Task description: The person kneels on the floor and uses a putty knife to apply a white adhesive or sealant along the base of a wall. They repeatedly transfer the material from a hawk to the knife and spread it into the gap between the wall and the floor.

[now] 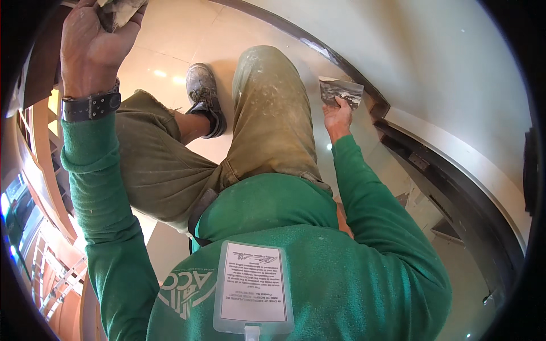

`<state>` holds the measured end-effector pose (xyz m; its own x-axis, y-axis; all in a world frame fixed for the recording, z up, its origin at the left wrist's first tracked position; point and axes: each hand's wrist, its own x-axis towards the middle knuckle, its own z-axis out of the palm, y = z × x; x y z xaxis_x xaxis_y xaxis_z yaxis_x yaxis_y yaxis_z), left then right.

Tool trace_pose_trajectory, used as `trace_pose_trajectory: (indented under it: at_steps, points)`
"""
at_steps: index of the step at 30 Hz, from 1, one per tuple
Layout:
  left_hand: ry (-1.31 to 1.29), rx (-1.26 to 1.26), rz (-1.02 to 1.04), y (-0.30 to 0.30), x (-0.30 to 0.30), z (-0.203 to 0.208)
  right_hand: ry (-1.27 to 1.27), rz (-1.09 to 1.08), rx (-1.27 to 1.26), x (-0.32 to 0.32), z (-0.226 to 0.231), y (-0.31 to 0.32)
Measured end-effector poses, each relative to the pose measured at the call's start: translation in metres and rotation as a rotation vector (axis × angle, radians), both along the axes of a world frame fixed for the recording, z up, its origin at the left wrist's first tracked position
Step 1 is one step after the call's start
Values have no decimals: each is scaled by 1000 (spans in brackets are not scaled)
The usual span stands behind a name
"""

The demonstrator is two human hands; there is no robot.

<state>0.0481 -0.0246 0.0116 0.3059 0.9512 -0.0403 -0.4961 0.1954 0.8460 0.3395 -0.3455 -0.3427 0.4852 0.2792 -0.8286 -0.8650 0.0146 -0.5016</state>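
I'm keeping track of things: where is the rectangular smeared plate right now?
In the head view, right of centre and toward the top, the plate is in the right hand, beside the dark strip edging the wall.

On the right, a thin, four-sided grey plate [344, 88] is lying flat in the grip of the right hand [338, 117], its broad face showing dark streaks and whitish smears, its near edge sitting under the thumb. At the far left, a pale piece [121, 12], mottled grey and white, is resting in the fingers of the left hand [98, 48], with the view's edge cutting off its full shape.
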Motion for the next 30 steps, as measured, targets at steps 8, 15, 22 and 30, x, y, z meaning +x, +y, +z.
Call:
trace_pose_trajectory:
  at_steps: [8, 15, 22, 30]
  points:
    - [-129, -69, -193, -15, 19, -2, -349, 156, 296, -31, 118, 44]
    - [36, -330, -232, -32, 23, -15, -595, 115, 702, -83, 276, 112]
    - [-173, -392, -295, -40, 27, -19, -1252, 345, 649, -136, 323, 124]
    - [-135, -407, -291, -47, 17, -3, -2040, 657, 362, -110, 296, 147]
